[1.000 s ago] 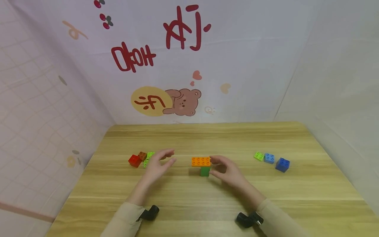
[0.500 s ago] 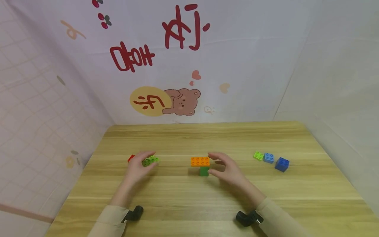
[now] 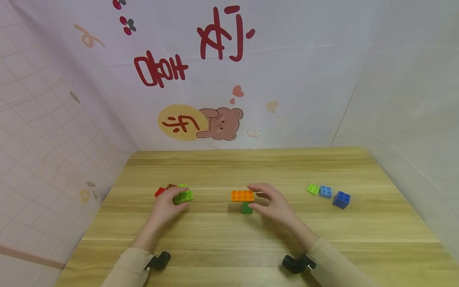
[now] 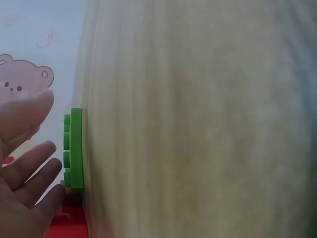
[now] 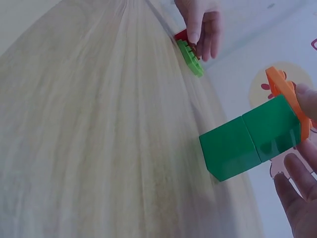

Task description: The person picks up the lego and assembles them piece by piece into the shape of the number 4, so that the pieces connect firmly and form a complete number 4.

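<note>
Low over the left side, my left hand [image 3: 165, 205] has its thumb and fingers spread around a flat light green brick [image 3: 184, 196]. In the left wrist view a gap shows between that hand and the light green brick [image 4: 75, 148]. My right hand [image 3: 274, 203] is curved around the right end of an orange eight-stud brick [image 3: 242, 196]. This brick sits on a stack of two green bricks [image 5: 250, 139], jutting out left of it. The right thumb overlaps the orange brick in the right wrist view, fingers standing apart from it on the other side.
Beside the left hand lie a red brick [image 3: 159, 192], a brown brick [image 3: 171, 186] and another light green piece [image 3: 183, 185]. To the right are a small light green brick [image 3: 313, 189], a light blue brick [image 3: 325, 191] and a dark blue brick [image 3: 342, 199]. A printed cloth [image 3: 305, 79] hangs behind the table.
My left hand has moved left and down to the light green brick, which now shows between thumb and fingers. The right hand has shifted slightly left over the orange brick's end.
</note>
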The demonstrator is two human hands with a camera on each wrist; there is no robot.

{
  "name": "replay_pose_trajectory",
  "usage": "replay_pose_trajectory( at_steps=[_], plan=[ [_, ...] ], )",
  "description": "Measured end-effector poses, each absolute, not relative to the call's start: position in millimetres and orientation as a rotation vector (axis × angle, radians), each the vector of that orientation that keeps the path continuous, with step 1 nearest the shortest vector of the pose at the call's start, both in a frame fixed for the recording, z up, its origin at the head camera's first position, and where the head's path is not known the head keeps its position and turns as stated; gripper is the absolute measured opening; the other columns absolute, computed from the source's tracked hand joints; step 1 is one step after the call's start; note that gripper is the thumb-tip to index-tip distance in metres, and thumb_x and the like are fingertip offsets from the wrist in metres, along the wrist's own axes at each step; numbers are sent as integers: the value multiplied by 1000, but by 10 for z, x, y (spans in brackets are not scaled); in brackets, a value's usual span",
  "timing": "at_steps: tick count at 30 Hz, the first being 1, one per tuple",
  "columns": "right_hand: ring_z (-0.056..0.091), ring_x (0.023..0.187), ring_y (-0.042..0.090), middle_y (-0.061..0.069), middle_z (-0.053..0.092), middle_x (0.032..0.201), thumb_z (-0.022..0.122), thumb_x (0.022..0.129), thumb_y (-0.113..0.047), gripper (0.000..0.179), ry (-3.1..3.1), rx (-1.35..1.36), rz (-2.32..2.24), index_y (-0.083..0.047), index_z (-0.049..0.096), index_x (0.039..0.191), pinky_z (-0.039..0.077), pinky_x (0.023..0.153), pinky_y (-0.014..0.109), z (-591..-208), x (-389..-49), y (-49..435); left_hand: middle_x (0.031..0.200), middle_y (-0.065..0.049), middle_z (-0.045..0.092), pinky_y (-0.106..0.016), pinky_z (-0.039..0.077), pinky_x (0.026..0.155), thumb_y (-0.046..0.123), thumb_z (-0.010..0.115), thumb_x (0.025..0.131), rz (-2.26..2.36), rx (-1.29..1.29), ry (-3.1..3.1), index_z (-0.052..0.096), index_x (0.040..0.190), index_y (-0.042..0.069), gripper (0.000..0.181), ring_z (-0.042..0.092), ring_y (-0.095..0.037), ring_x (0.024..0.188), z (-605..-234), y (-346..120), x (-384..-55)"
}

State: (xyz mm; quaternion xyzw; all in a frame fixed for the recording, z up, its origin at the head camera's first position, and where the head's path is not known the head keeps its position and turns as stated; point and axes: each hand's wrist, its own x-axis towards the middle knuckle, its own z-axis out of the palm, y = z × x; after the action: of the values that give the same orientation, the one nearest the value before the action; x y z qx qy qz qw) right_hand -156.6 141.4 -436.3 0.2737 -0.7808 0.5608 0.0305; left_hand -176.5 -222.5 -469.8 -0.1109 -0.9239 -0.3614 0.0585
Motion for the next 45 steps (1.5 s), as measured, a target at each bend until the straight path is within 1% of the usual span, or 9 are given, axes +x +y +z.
replay_pose_trajectory(
  at_steps=[5, 10, 15, 18, 24, 32, 38, 42, 45],
  plan=[
    [54, 116, 44, 26, 58, 125, 76, 82, 6, 47, -2415, 832, 1715, 6, 61, 127, 44, 97, 60, -4459, -1628, 1388, 126, -16, 64, -54, 45, 98, 12, 85, 78, -1062, -310, -2824, 68, 126, 7, 52, 57, -37, 119, -4720, -2221, -1791],
    [56, 116, 36, 17, 60, 125, 77, 83, 2, 46, -2439, 775, 1703, 2, 63, 127, 46, 98, 54, -4671, -1738, 1401, 124, -16, 65, -54, 45, 97, 13, 85, 78, -1064, -273, -2836, 69, 124, 7, 50, 57, -38, 118, -4729, -2216, -1813],
    [58, 114, 28, 9, 62, 123, 78, 84, -5, 43, -2448, 768, 1715, -1, 65, 125, 50, 96, 46, -4701, -1760, 1408, 123, -17, 66, -54, 45, 98, 11, 85, 78, -1081, -258, -2824, 71, 122, 5, 47, 57, -38, 118, -4743, -2215, -1830],
    [58, 112, 26, 8, 62, 122, 78, 85, -7, 42, -2440, 782, 1729, 0, 66, 125, 50, 95, 46, -4703, -1759, 1404, 124, -17, 65, -53, 45, 98, 9, 84, 78, -1113, -242, -2813, 71, 121, 5, 46, 56, -37, 119, -4758, -2216, -1833],
    [59, 111, 27, 8, 63, 121, 77, 86, -7, 39, -2426, 797, 1742, 2, 66, 123, 51, 94, 48, -4724, -1764, 1395, 121, -16, 66, -51, 47, 97, 8, 85, 77, -1170, -202, -2804, 73, 116, 5, 41, 57, -36, 117, -4791, -2222, -1826],
    [59, 111, 27, 9, 63, 120, 77, 86, -7, 38, -2414, 759, 1792, -1, 67, 122, 50, 96, 48, -4738, -1760, 1391, 119, -15, 66, -51, 45, 98, 8, 85, 76, -1182, -199, -2808, 75, 113, 7, 38, 57, -36, 116, -4818, -2227, -1823],
    [59, 110, 32, 15, 62, 120, 75, 85, 2, 38, -2409, 746, 1797, 2, 67, 122, 50, 95, 48, -4755, -1759, 1374, 119, -16, 66, -52, 45, 99, 8, 85, 77, -1176, -224, -2836, 75, 112, 6, 37, 57, -37, 116, -4816, -2238, -1829],
    [59, 109, 34, 18, 62, 119, 73, 85, 5, 37, -2424, 737, 1776, 5, 66, 121, 49, 94, 52, -4663, -1713, 1349, 121, -15, 65, -52, 44, 100, 9, 85, 77, -1176, -225, -2857, 75, 113, 7, 38, 56, -37, 117, -4823, -2240, -1846],
    [59, 109, 32, 19, 62, 118, 73, 85, 6, 36, -2424, 744, 1771, 7, 65, 120, 49, 94, 53, -4526, -1649, 1330, 120, -15, 66, -52, 43, 100, 8, 85, 77, -1164, -240, -2870, 75, 114, 7, 38, 56, -36, 117, -4824, -2239, -1860]
  ],
)
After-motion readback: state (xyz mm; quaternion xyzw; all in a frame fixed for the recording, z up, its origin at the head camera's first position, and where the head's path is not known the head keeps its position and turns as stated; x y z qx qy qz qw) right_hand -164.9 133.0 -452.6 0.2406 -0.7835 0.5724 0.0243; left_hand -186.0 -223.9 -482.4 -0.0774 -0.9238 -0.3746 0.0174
